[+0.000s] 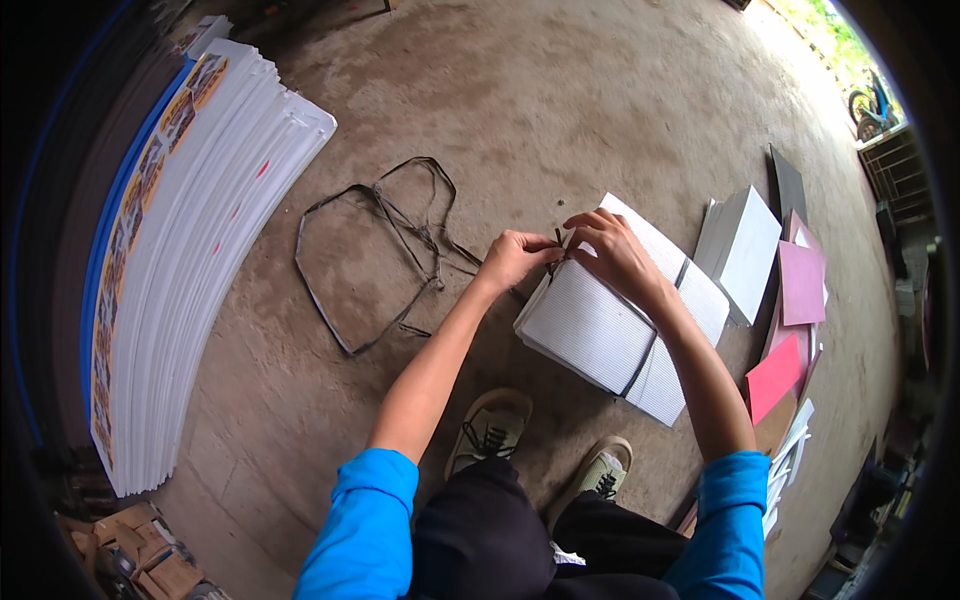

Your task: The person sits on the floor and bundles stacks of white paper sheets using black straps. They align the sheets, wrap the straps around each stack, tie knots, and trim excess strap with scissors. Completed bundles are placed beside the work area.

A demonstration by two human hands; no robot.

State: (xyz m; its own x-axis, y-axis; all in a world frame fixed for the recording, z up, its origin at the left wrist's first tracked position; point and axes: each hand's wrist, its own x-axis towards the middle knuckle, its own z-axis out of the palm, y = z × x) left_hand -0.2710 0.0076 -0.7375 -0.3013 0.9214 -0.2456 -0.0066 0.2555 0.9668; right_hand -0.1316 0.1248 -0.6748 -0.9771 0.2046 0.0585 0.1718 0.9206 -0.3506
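Tying step: left hand [515, 258] and right hand [610, 250] each pinch the dark strap [655, 335] ends closed atop the white paper bundle [600, 335]. Next move requires firm knot tension.

I looked down on what was a paper or print workshop: a bare grey concrete floor [560, 110], a long fanned stack of white printed sheets [190, 250], and loose pink and red card sheets [795, 300] lay about.

A strapped white ruled-paper bundle [620, 325] lies centre, crushed brown cardboard cartons [150, 555] sit at the lower left.
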